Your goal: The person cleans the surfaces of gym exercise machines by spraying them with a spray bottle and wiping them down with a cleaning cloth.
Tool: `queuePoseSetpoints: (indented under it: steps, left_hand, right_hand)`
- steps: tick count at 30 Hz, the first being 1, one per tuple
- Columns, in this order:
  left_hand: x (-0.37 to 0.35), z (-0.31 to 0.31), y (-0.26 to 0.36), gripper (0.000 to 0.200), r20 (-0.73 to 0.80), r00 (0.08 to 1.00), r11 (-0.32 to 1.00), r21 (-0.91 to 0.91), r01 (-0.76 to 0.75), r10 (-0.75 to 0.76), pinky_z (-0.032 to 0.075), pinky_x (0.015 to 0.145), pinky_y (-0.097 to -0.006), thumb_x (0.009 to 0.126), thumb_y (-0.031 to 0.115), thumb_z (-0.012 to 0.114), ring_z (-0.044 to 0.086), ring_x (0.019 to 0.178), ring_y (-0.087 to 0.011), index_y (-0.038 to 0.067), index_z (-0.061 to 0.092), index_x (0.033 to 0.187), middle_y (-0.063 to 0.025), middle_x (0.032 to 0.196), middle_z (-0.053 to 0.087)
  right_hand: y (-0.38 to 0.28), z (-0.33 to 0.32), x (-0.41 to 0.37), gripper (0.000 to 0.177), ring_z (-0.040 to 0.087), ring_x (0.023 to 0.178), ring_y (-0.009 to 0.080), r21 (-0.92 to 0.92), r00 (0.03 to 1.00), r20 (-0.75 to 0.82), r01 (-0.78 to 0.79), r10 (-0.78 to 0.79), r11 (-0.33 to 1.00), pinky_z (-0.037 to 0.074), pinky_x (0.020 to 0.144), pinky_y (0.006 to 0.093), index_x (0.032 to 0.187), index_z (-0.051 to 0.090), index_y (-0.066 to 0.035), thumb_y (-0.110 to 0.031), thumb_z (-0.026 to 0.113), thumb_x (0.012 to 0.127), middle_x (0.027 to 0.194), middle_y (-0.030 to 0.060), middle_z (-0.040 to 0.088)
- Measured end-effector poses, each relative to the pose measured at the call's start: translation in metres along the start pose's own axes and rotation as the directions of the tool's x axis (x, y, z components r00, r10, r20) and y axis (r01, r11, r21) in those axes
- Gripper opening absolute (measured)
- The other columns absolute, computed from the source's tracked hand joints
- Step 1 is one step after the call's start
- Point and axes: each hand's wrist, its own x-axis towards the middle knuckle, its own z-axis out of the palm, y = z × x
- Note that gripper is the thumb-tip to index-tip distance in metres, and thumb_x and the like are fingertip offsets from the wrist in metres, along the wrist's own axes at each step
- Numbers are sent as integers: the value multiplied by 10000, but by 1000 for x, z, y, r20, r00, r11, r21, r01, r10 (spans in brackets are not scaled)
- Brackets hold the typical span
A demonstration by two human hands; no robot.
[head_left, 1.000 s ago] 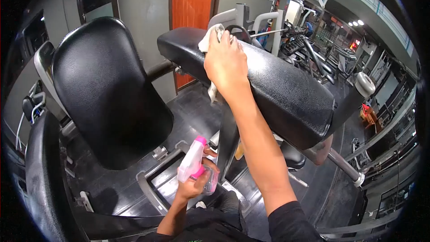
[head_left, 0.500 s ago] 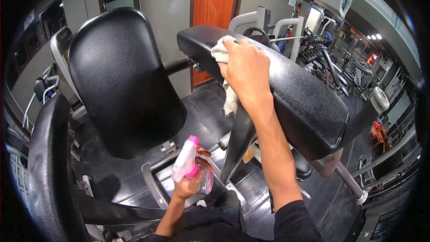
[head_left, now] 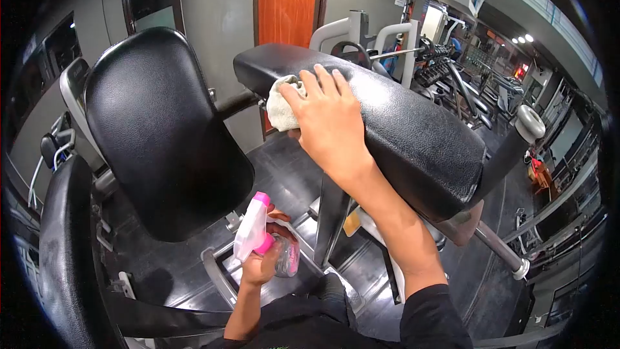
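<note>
My left hand [head_left: 263, 265] is closed around a spray bottle [head_left: 255, 236] with a white-and-pink trigger head and a clear body. It is low in the view, below the pads. My right hand [head_left: 332, 126] presses a pale cloth [head_left: 284, 105] against the near side of a long black padded cushion [head_left: 413, 113]. The thumb lies over the cloth, while the other fingers stretch across the cushion's top. Part of the cloth is hidden under the hand. Left of the cushion stands a black backrest pad [head_left: 165, 136].
Another black pad [head_left: 64, 252] rises at the left edge. A metal frame [head_left: 223, 278] stands on the dark floor below. A grey-tipped handle [head_left: 529, 124] juts out at the right. Further back are an orange-brown door [head_left: 287, 6] and a dumbbell rack [head_left: 439, 68].
My right hand has slid from the cushion's top towards its near side, fingers spreading, and the hanging cloth is now bunched there. The view has shifted slightly. My left hand still holds the spray bottle.
</note>
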Motion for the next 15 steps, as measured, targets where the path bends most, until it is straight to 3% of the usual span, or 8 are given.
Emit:
queuePoseSetpoints:
  steps: [2, 4, 7, 9, 15]
  left_hand:
    - [0, 3, 2, 630, -25, 1000, 1000, 16, 18, -17, 517, 669, -339, 810, 210, 641, 596, 801, -223, -36, 353, 1313, -179, 1069, 530]
    - [0, 7, 7, 638, -12, 1000, 1000, -3, 16, -16, 520, 667, -338, 800, 213, 645, 598, 779, -224, -42, 358, 1309, -176, 1067, 532]
    - [-4, 5, 9, 649, -23, 999, 999, 2, 40, -40, 522, 659, -340, 781, 219, 652, 601, 753, -222, -45, 369, 1301, -176, 1058, 537]
    - [-5, 5, 10, 652, -31, 999, 999, 12, 36, -35, 523, 655, -340, 771, 218, 652, 603, 744, -221, -45, 373, 1298, -175, 1052, 539]
    - [-11, 7, 15, 660, -50, 997, 999, -10, 52, -52, 521, 652, -340, 746, 198, 641, 608, 740, -219, -48, 374, 1297, -173, 1041, 541]
  right_hand:
    - [-1, 6, -1, 396, 573, 1059, 267, 4, 999, 33, 2, -2, 1000, 452, 888, 361, 1095, 575, -114, -61, 625, 706, 1132, 134, 586]
    - [-5, 4, -3, 334, 570, 1064, 272, 47, 994, 107, -10, 5, 999, 430, 913, 370, 1074, 583, -85, -114, 615, 743, 1120, 147, 588]
    - [-13, 14, -15, 330, 539, 1132, 286, -47, 1000, 17, 19, -18, 999, 404, 969, 361, 1096, 583, -61, -144, 574, 777, 1193, 174, 561]
    - [-17, 14, -30, 351, 503, 1183, 297, -188, 986, 71, 165, -154, 968, 359, 1032, 362, 1117, 580, -32, -162, 543, 794, 1249, 194, 529]
    - [-10, 6, -61, 332, 494, 1188, 304, -76, 965, 108, 247, -239, 966, 345, 1055, 380, 1079, 587, -13, -160, 537, 786, 1251, 193, 521]
